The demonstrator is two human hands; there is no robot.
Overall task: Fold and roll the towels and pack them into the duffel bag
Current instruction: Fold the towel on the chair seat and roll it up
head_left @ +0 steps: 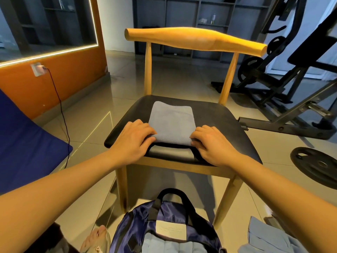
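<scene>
Blue towel (pixel 171 123), left hand (pixel 131 141) and right hand (pixel 213 145) fingers (pixel 200 132) pinching it, bag label (pixel 171 230) illegible.

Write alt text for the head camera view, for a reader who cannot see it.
A person's left hand and right hand grip the near edge of a folded blue towel on a black chair seat. On the floor below, an open navy duffel bag holds pale blue fabric, and a crumpled blue cloth lies to its right.
</scene>
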